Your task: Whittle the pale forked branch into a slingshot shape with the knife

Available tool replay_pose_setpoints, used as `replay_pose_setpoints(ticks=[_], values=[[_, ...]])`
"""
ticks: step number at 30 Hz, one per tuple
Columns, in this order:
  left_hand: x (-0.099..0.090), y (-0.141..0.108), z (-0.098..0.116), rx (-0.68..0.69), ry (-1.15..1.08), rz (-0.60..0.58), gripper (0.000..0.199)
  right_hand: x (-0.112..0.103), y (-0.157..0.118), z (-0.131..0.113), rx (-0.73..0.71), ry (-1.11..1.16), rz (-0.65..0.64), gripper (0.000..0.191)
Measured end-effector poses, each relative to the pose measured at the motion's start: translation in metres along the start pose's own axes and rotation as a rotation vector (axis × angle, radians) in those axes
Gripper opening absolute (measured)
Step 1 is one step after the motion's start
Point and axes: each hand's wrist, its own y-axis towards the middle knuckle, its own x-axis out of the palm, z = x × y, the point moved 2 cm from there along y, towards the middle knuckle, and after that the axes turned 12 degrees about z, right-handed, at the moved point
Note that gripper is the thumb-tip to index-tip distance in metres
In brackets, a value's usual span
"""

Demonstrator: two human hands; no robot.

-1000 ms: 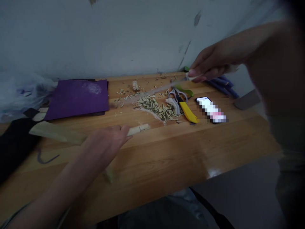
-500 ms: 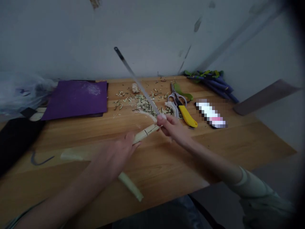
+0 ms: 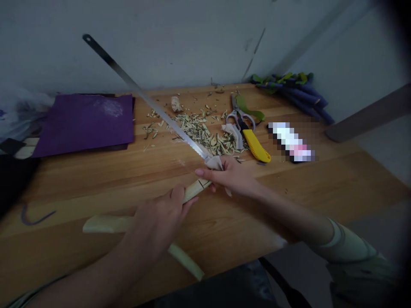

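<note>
My left hand (image 3: 162,220) is closed around a pale, peeled stick (image 3: 195,190) that carries thin black marks near its far end. In my right hand (image 3: 236,177) is a hacksaw blade (image 3: 157,109), gripped at an end wrapped in white tissue (image 3: 214,162). The blade slants up to the left, its dark holed tip in the air. My right fingers are at the marked end of the stick, hiding its tip. Below my left forearm and wrist, pale peeled pieces (image 3: 107,223) show on either side; whether they are joined is hidden.
Wood shavings (image 3: 205,132) lie beyond my hands, beside scissors (image 3: 239,115) and a yellow-handled cutter (image 3: 257,145). A phone (image 3: 290,141), purple sheets (image 3: 86,124), a bundle of purple sticks (image 3: 298,92) and a curled dark strip (image 3: 37,218) are also on the wooden table (image 3: 337,184).
The hacksaw blade has swung to a flatter slant, its tip further left and higher in view. My right thumb now reaches over the stick. The whole view has shifted slightly.
</note>
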Motion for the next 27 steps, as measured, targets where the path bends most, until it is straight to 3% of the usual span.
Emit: replay_pose_setpoints(ticks=[12, 16, 19, 22, 27], values=[[0.01, -0.002, 0.0, 0.02, -0.073, 0.001, 0.037, 0.005, 0.01, 0.024, 0.075, 0.34, -0.154, 0.031], [0.009, -0.001, 0.001, -0.006, -0.094, -0.028, 0.037, 0.007, 0.01, 0.025, 0.094, 0.34, -0.165, 0.033], [0.009, 0.001, 0.001, -0.04, -0.076, -0.05, 0.035, 0.004, 0.01, 0.019, 0.07, 0.217, -0.145, 0.036], [0.009, 0.005, -0.003, -0.078, -0.127, -0.06, 0.033, -0.005, 0.01, 0.012, 0.018, 0.017, -0.07, 0.038], [0.008, 0.017, -0.025, -0.207, -0.286, 0.043, 0.034, -0.024, 0.009, 0.008, -0.118, -0.133, 0.212, 0.038]])
